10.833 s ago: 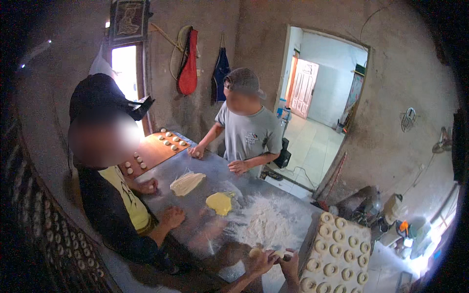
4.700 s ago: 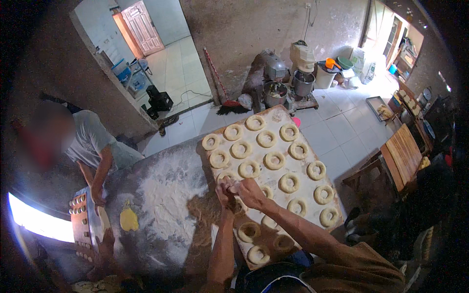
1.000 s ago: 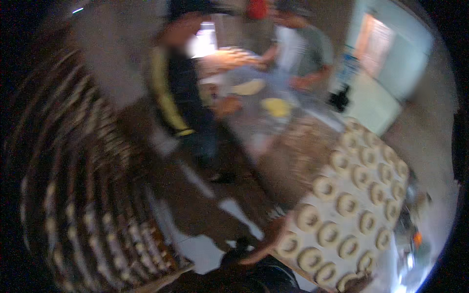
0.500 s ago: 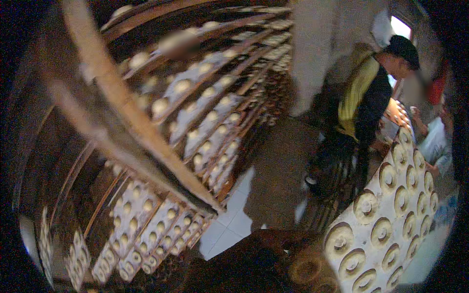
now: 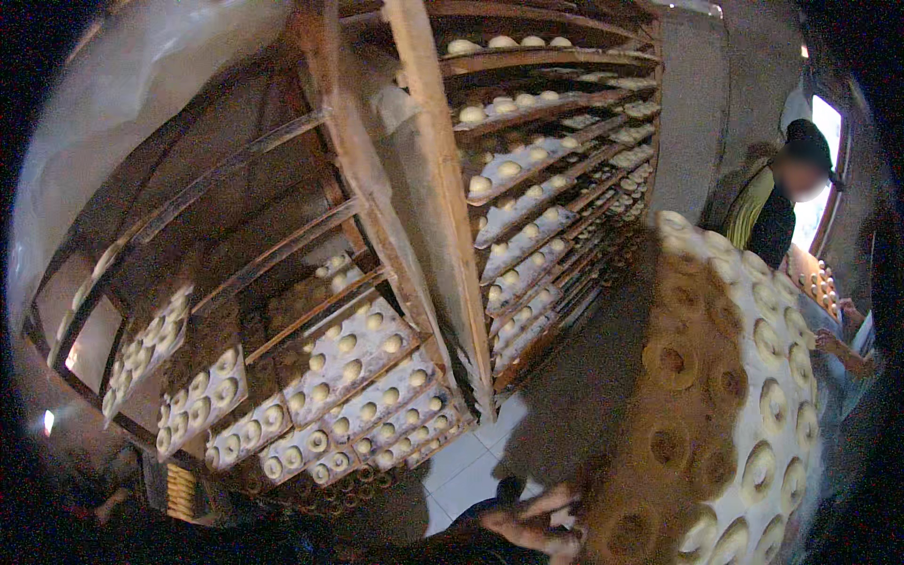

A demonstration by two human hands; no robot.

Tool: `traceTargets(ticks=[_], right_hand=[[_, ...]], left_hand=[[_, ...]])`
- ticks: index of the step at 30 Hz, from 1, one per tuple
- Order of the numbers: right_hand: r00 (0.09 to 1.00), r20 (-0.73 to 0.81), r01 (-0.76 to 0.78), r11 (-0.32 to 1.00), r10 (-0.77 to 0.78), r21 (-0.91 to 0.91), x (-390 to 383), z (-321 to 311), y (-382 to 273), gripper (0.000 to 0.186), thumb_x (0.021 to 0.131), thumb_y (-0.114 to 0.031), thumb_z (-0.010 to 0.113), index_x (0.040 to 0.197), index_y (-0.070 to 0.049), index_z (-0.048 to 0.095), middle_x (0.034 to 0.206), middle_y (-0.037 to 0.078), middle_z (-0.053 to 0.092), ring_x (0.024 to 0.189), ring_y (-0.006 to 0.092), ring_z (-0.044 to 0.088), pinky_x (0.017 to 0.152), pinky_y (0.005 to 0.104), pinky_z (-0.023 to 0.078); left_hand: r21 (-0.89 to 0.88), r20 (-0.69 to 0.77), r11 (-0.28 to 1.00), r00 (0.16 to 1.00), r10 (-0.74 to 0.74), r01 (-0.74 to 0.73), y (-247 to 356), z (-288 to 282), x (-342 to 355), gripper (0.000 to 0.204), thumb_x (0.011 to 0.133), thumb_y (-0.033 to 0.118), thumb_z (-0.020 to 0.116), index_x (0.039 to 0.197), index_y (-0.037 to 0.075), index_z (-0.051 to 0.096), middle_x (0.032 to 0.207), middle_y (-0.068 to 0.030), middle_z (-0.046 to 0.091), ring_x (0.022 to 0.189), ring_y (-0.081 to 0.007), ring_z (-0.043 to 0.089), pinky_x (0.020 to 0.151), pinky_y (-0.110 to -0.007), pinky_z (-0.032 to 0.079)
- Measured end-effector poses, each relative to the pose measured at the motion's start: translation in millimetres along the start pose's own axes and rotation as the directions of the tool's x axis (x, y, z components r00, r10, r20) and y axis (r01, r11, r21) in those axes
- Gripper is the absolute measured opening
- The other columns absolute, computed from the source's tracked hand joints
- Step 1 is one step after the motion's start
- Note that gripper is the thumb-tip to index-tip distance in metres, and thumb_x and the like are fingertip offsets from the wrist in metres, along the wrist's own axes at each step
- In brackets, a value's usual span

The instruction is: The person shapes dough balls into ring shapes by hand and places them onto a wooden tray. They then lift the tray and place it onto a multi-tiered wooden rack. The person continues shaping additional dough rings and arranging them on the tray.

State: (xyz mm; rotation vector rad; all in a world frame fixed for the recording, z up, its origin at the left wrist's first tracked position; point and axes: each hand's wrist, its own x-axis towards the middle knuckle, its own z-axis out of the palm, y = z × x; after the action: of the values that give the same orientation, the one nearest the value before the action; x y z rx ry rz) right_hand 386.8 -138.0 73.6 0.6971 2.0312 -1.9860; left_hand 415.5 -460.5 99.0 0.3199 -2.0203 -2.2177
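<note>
A dim room, wooden racks and a bright window
The tall racks fill the left and centre beside a drab grey-brown wall, daylight glares at far right, and pale floor tiles show among dark shadows

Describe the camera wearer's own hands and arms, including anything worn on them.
The left hand is bare: no glove shows, and no cable or marking can be made out. It is too blurred to rule out a small ring. Whether a sleeve covers the forearm cannot be told in the dark along the lower edge. The right hand is not in view.
</note>
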Motion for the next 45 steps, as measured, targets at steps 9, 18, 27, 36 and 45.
traceTargets(ticks=[9, 18, 27, 36, 45], right_hand=[[0.994, 0.081, 0.072, 0.997, -0.072, 0.003, -72, 3, 4, 0.036, 0.089, -0.032, 0.047, 0.096, 0.001, 0.058, 0.084, 0.013, 0.062, 0.068, 0.0233, 0.062, 0.065, 0.0326, 0.054], [0.950, 0.212, 0.225, 0.974, -0.228, 0.041, -143, 11, -25, 0.034, 0.088, -0.030, 0.048, 0.097, 0.002, 0.058, 0.087, 0.013, 0.063, 0.070, 0.0230, 0.063, 0.066, 0.0327, 0.054], [0.742, 0.499, 0.410, 0.892, -0.448, 0.190, -181, 56, -107, 0.033, 0.088, -0.028, 0.050, 0.099, 0.002, 0.058, 0.089, 0.014, 0.063, 0.072, 0.0227, 0.063, 0.068, 0.0328, 0.054], [0.423, 0.642, 0.530, 0.749, -0.640, 0.398, -202, 106, -236, 0.032, 0.087, -0.026, 0.051, 0.101, 0.003, 0.059, 0.091, 0.014, 0.063, 0.074, 0.0224, 0.064, 0.069, 0.0329, 0.054], [0.110, 0.727, 0.367, 0.707, -0.678, 0.604, -189, 230, -357, 0.032, 0.087, -0.023, 0.052, 0.102, 0.003, 0.059, 0.094, 0.015, 0.064, 0.076, 0.0222, 0.065, 0.071, 0.0330, 0.055]], left_hand=[[-0.208, 0.097, 0.959, 0.972, 0.216, -0.192, 53, 42, -60, 0.076, 0.074, 0.033, 0.068, 0.131, 0.000, 0.031, 0.121, -0.0123, 0.047, 0.111, -0.0211, 0.047, 0.097, -0.036, 0.036], [-0.366, -0.014, 0.850, 0.915, 0.403, -0.379, 164, 7, -174, 0.081, 0.071, 0.034, 0.070, 0.131, 0.000, 0.029, 0.122, -0.0129, 0.045, 0.113, -0.0218, 0.045, 0.098, -0.037, 0.036], [-0.321, -0.227, 0.715, 0.784, 0.578, -0.621, 257, -15, -282, 0.086, 0.068, 0.036, 0.072, 0.131, 0.000, 0.027, 0.124, -0.0135, 0.043, 0.115, -0.0225, 0.044, 0.099, -0.037, 0.035], [-0.251, -0.385, 0.556, 0.609, 0.693, -0.792, 304, 1, -335, 0.091, 0.065, 0.037, 0.074, 0.131, 0.000, 0.025, 0.125, -0.0141, 0.041, 0.116, -0.0233, 0.043, 0.100, -0.038, 0.034], [0.087, -0.508, 0.315, 0.230, 0.830, -0.945, 335, -59, -318, 0.082, 0.074, 0.049, 0.052, 0.132, -0.004, 0.029, 0.125, -0.0197, 0.044, 0.113, -0.0294, 0.048, 0.097, -0.041, 0.038]])
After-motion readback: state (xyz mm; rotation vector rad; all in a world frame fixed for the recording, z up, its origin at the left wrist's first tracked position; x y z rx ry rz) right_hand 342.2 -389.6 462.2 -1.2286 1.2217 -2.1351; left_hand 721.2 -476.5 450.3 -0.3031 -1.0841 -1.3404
